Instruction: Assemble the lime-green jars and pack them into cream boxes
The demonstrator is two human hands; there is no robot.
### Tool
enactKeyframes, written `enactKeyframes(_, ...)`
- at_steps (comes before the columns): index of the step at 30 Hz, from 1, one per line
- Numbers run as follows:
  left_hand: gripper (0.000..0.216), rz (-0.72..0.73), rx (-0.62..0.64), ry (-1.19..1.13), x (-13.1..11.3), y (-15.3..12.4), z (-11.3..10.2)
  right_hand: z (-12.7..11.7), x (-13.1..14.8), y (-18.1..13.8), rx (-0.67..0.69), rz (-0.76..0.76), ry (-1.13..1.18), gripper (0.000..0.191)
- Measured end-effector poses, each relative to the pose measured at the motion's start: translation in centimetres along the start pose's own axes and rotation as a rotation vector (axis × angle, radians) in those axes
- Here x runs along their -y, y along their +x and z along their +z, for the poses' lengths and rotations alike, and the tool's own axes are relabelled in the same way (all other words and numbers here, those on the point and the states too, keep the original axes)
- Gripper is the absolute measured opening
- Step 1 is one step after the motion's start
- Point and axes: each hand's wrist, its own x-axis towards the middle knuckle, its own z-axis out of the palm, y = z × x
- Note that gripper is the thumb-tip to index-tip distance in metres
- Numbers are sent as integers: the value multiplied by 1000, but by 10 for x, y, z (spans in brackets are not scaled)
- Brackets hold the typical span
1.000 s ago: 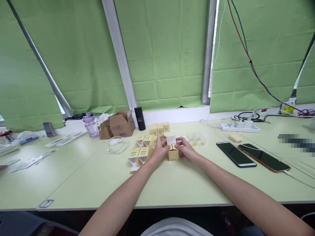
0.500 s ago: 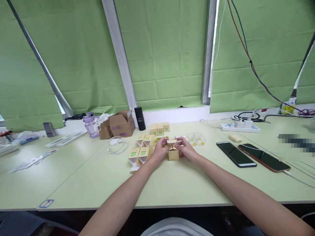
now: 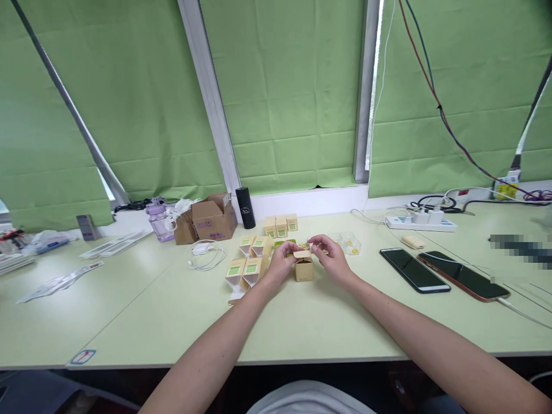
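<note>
A small tan cardboard box point(image 3: 304, 271) stands on the table in front of me, its top flap tilted up. My left hand point(image 3: 282, 261) is closed on the box's left side, fingers by the flap. Just right of the box is my right hand point(image 3: 331, 257), apart from its side wall. Thumb and fingers of that hand are pinched together near the flap; what they hold is too small to make out. Left of my left hand stand several small tan boxes with green labels point(image 3: 252, 268), some with flaps open. Behind my right hand lies a clear plastic tray point(image 3: 348, 242) with yellow pieces in it.
More small boxes point(image 3: 281, 225) stand farther back. A brown carton point(image 3: 212, 218), a black bottle point(image 3: 245, 208) and a white coiled cable point(image 3: 206, 256) are at the left. To the right lie two phones point(image 3: 414, 270) point(image 3: 463, 276) and a power strip point(image 3: 420, 223).
My right hand has moved right and let go of the box's side. The flap has come down towards the box opening. My left hand stays at the box.
</note>
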Motion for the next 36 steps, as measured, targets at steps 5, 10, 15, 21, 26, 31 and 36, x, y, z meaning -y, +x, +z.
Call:
enactKeyframes(5, 23, -19, 6, -10, -2, -1, 0, -2, 9, -5, 32, -108, -154, 13)
enactKeyframes(10, 21, -33, 12, -48, -5, -3, -2, -2, 8, -6, 43, -166, -217, 3)
enactKeyframes(15, 16, -23, -41, 28, -9, -4, -2, -5, 6, -7, 70, -204, -263, 5)
enactKeyframes(21, 20, 22, -6, 21, -10, -7, 0, -5, 6, -8, 93, -234, -317, 8)
enactKeyframes(26, 21, 37, 18, 4, -9, -8, 1, -5, 7, -9, 105, -232, -330, 8)
enactKeyframes(31, 21, 65, 17, 20, -8, -8, 1, -6, 9, -9, 121, -229, -340, 8)
enactKeyframes(36, 22, 68, 20, 28, -9, -9, 1, -7, 8, -10, 144, -263, -353, 11)
